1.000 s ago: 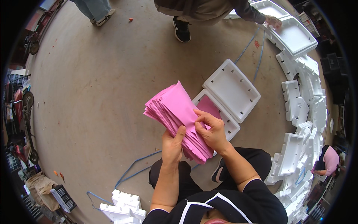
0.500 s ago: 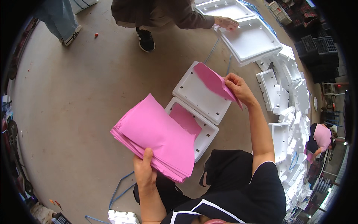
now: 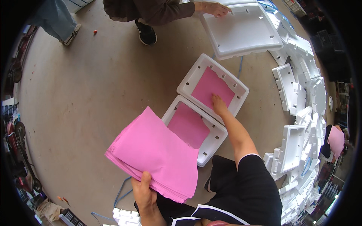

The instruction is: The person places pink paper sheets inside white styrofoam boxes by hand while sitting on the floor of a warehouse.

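My left hand (image 3: 144,192) grips a thick stack of pink paper sheets (image 3: 154,152) by its near edge, thumb on top. Two white foam boxes stand side by side on the floor. In the farther box (image 3: 241,92), a pink sheet (image 3: 212,84) lies on the bottom. My right hand (image 3: 218,104) reaches into this box with its fingers stretched down onto the sheet, holding nothing. The nearer box (image 3: 215,144) has another pink sheet (image 3: 187,122) on its bottom, and the stack hides part of that box.
At the top, a co-worker's hand (image 3: 215,9) touches a white foam box (image 3: 245,32). Many foam boxes (image 3: 292,150) are heaped along the right. Blue strap (image 3: 122,192) lies on the floor near my left arm. Another person's leg (image 3: 56,22) shows top left.
My right hand has lowered the sheet it held into the farther box, where it lies flat, and let go of it. The co-worker's box has shifted slightly left and up.
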Available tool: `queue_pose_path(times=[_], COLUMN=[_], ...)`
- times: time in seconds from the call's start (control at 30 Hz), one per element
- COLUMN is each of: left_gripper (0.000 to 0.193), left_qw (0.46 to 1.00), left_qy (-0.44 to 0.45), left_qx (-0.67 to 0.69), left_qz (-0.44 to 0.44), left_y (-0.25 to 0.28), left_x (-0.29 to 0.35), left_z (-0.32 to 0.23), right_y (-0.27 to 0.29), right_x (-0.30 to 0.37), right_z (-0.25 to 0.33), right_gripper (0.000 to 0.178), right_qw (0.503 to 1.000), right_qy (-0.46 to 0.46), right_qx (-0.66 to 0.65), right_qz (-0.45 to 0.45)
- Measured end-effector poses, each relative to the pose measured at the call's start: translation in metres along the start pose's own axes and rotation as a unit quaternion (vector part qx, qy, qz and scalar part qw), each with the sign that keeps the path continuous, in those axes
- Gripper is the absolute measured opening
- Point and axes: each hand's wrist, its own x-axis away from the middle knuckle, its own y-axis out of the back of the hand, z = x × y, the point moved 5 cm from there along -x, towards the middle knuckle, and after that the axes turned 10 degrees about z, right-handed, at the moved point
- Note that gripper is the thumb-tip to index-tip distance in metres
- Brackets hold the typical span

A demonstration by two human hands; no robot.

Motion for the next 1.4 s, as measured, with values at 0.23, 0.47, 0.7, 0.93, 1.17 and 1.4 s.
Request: queue_pose_path(times=[0.23, 0.47, 0.7, 0.93, 1.17, 1.4], left_gripper=[0.048, 0.041, 0.037, 0.033, 0.032, 0.044], left_qw=[0.998, 0.999, 0.997, 0.996, 0.999, 0.991], left_qy=[0.013, -0.04, -0.079, -0.088, -0.013, -0.097], left_qx=[-0.024, 0.023, 0.008, 0.016, 0.039, 0.073], left_qz=[-0.049, 0.029, 0.005, 0.003, -0.003, -0.054], left_y=[-0.002, -0.022, -0.021, -0.008, 0.01, 0.046], left_x=[-0.007, -0.022, -0.014, -0.021, -0.025, -0.015], left_z=[-0.006, -0.014, -0.027, -0.028, -0.025, -0.052], right_y=[0.187, 0.275, 0.274, 0.249, 0.237, 0.3], right_x=[0.035, 0.098, 0.096, 0.081, 0.057, 0.08], right_z=[0.188, 0.299, 0.309, 0.306, 0.246, 0.206], right_gripper=[0.019, 0.037, 0.016, 0.011, 0.013, 0.01], right_qw=[0.854, 0.9, 0.895, 0.824, 0.652, 0.831], right_qy=[0.076, 0.237, 0.224, 0.176, 0.008, 0.063], right_qx=[-0.466, -0.34, -0.367, -0.512, -0.675, -0.512], right_qz=[0.218, 0.136, 0.115, 0.167, 0.346, 0.208])
